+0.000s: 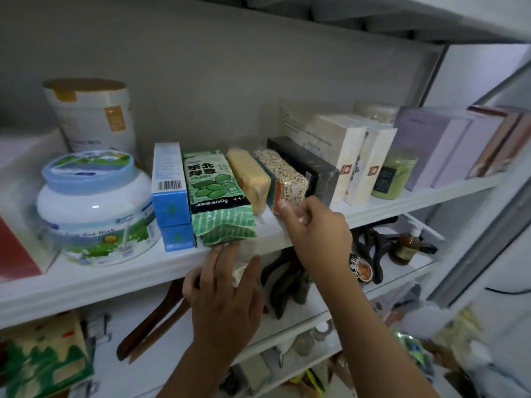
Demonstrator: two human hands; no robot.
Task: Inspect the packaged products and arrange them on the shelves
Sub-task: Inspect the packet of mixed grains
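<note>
White shelf [115,271] carries a tight row of packs. The speckled grain pack [284,176] stands on edge between a yellow grain pack [248,175] and a black box [316,170], its front end pinched by the curled right hand [316,234]. The left hand [224,300], fingers straight, touches the green bean pack [218,193], which overhangs the lip. A careless tug could topple it.

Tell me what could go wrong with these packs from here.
1. The green bean bag reaches the front edge of the shelf. Only straight fingers of the left hand touch it, so it might slide off.
2. The right hand pinches the speckled grain pack, which leans against the yellow pack. A tug could topple both.
</note>
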